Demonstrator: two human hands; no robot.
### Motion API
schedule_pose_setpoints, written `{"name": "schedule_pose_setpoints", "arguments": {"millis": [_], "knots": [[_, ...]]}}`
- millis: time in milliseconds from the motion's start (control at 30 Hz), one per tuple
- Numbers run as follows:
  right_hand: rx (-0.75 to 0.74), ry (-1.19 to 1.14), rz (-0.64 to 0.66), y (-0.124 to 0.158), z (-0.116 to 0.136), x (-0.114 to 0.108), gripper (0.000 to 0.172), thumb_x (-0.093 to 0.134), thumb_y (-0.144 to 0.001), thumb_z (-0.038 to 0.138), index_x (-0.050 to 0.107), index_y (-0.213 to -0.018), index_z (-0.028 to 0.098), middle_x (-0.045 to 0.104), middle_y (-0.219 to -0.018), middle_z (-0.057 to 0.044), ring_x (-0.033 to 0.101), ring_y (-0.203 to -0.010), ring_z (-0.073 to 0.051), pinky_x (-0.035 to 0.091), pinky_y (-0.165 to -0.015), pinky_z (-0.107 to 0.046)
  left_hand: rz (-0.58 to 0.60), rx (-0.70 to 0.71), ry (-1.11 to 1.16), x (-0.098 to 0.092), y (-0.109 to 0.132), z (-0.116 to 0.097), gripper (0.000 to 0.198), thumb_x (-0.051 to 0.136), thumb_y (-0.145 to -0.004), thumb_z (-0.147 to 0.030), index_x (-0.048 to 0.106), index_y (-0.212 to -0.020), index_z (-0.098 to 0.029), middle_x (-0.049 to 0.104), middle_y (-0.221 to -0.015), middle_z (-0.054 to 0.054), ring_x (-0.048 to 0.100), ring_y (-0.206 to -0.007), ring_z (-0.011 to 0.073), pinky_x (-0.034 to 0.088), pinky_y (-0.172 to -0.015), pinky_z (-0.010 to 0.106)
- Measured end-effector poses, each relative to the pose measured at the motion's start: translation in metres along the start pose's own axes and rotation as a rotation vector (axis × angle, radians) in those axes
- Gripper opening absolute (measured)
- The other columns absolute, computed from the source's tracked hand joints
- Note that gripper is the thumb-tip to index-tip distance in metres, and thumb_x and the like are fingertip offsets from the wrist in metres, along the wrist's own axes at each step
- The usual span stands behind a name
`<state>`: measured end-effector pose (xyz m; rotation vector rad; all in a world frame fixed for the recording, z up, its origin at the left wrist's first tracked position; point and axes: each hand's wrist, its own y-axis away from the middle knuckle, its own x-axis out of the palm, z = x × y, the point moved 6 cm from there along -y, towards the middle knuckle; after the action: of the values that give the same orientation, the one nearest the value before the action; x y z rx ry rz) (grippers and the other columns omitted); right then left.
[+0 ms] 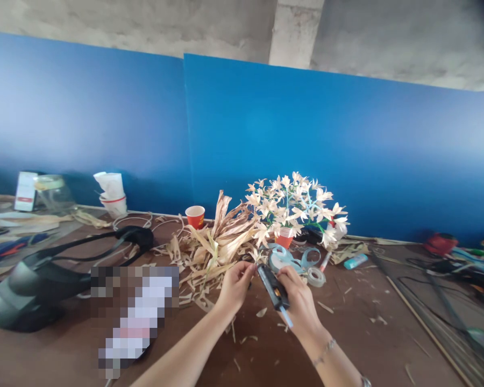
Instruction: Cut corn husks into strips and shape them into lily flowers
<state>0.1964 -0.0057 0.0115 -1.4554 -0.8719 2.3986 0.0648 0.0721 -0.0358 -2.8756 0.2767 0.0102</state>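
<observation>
My right hand (pixel 296 293) is wrapped round a black glue gun (pixel 273 287), and a pale glue stick (pixel 285 317) pokes out of its rear. Between the fingers of my left hand (pixel 237 282) is a pale corn-husk flower (pixel 258 256), pinched right by the gun's nozzle; its stem is mostly hidden by the hand. Just beyond my hands, a bunch of similar cream flowers (pixel 296 201) on green stems stands in a red-and-white cup (pixel 283 237). To the left of it lies a heap of dried corn husks (pixel 221 244).
Rolls of light blue tape (pixel 286 260) and a clear tape roll (pixel 315 277) lie beyond my right hand. A red paper cup (pixel 195 216) stands by the husks. At left are a black-and-grey headset (pixel 28 290) and a blurred-out phone-like object (pixel 139 317). Cables and thin rods (pixel 431 338) lie right.
</observation>
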Motion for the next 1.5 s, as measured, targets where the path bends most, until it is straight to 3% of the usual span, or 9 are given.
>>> {"name": "schedule_pose_setpoints", "arguments": {"millis": [567, 800, 867, 967, 1033, 1100, 1167, 1333, 1500], "knots": [[0.044, 0.015, 0.024, 0.002, -0.003, -0.002, 0.016, 0.049, -0.062, 0.007, 0.050, -0.072, 0.019, 0.052, -0.079, -0.004, 0.054, -0.068, -0.016, 0.040, -0.058, -0.023, -0.017, 0.016, -0.014, -0.001, 0.002, -0.008, 0.037, 0.052, -0.075, -0.049, 0.057, -0.064, -0.015, 0.049, -0.053, -0.002, 0.044, -0.050, 0.0107, 0.033, -0.049, 0.020], [-0.134, -0.091, 0.119, -0.005, 0.020, -0.018, 0.005, 0.051, -0.070, 0.017, 0.050, -0.073, 0.020, 0.055, -0.073, -0.003, 0.052, -0.063, -0.015, 0.038, -0.056, -0.023, -0.023, 0.213, -0.367, -0.003, 0.007, -0.024, 0.023, 0.046, -0.080, -0.026, 0.062, -0.066, -0.017, 0.062, -0.067, 0.004, 0.054, -0.068, 0.0177, 0.039, -0.065, 0.027], [-0.036, -0.017, 0.103, -0.009, 0.011, -0.028, 0.005, 0.051, -0.070, 0.017, 0.051, -0.074, 0.020, 0.057, -0.070, -0.002, 0.053, -0.060, -0.015, 0.035, -0.053, -0.022, 0.016, 0.310, -0.463, 0.000, 0.010, -0.032, 0.022, 0.047, -0.080, -0.025, 0.063, -0.066, -0.018, 0.063, -0.070, 0.005, 0.054, -0.072, 0.0192, 0.038, -0.070, 0.029], [0.273, 0.228, 0.077, -0.006, -0.020, -0.049, 0.007, 0.051, -0.069, 0.015, 0.054, -0.072, 0.021, 0.058, -0.064, -0.001, 0.052, -0.053, -0.015, 0.031, -0.048, -0.022, 0.029, 0.322, -0.449, 0.001, 0.012, -0.035, 0.024, 0.046, -0.082, -0.029, 0.063, -0.069, -0.019, 0.063, -0.070, 0.005, 0.054, -0.072, 0.0193, 0.038, -0.070, 0.029], [0.272, 0.226, 0.219, 0.001, -0.028, -0.051, 0.005, 0.053, -0.070, 0.019, 0.056, -0.068, 0.022, 0.057, -0.057, 0.001, 0.051, -0.049, -0.014, 0.030, -0.046, -0.022, 0.002, 0.256, -0.383, -0.002, 0.010, -0.030, 0.025, 0.044, -0.083, -0.030, 0.062, -0.070, -0.018, 0.063, -0.071, 0.005, 0.055, -0.071, 0.0187, 0.039, -0.068, 0.028], [0.122, 0.027, 0.383, 0.011, -0.020, -0.046, 0.005, 0.055, -0.071, 0.022, 0.056, -0.067, 0.022, 0.058, -0.059, 0.002, 0.053, -0.051, -0.013, 0.034, -0.048, -0.021, -0.005, 0.202, -0.335, -0.002, 0.008, -0.025, 0.026, 0.043, -0.083, -0.031, 0.061, -0.070, -0.018, 0.063, -0.069, 0.004, 0.055, -0.069, 0.0182, 0.039, -0.066, 0.027], [0.071, -0.109, 0.330, 0.018, -0.016, -0.048, 0.005, 0.056, -0.073, 0.025, 0.058, -0.076, 0.022, 0.061, -0.066, 0.001, 0.056, -0.056, -0.014, 0.039, -0.051, -0.022, 0.010, 0.188, -0.326, -0.001, 0.007, -0.022, 0.026, 0.044, -0.082, -0.031, 0.061, -0.069, -0.017, 0.063, -0.068, 0.004, 0.056, -0.069, 0.0182, 0.039, -0.066, 0.027], [0.391, 0.244, 0.173, 0.033, -0.064, -0.045, 0.032, 0.055, -0.065, 0.014, 0.052, -0.097, 0.016, 0.063, -0.084, -0.009, 0.062, -0.079, -0.025, 0.043, -0.065, -0.031, 0.005, 0.171, -0.318, -0.003, 0.007, -0.022, 0.027, 0.045, -0.081, -0.034, 0.063, -0.069, -0.017, 0.064, -0.070, 0.005, 0.056, -0.069, 0.0188, 0.040, -0.065, 0.027], [0.635, 0.450, 0.303, 0.051, -0.112, -0.040, 0.024, 0.051, -0.070, 0.017, 0.052, -0.094, 0.014, 0.062, -0.095, -0.016, 0.059, -0.091, -0.031, 0.042, -0.067, -0.036, 0.003, 0.148, -0.279, -0.005, 0.004, -0.019, 0.028, 0.046, -0.081, -0.036, 0.063, -0.071, -0.016, 0.065, -0.072, 0.006, 0.057, -0.071, 0.0196, 0.042, -0.065, 0.027]]}}
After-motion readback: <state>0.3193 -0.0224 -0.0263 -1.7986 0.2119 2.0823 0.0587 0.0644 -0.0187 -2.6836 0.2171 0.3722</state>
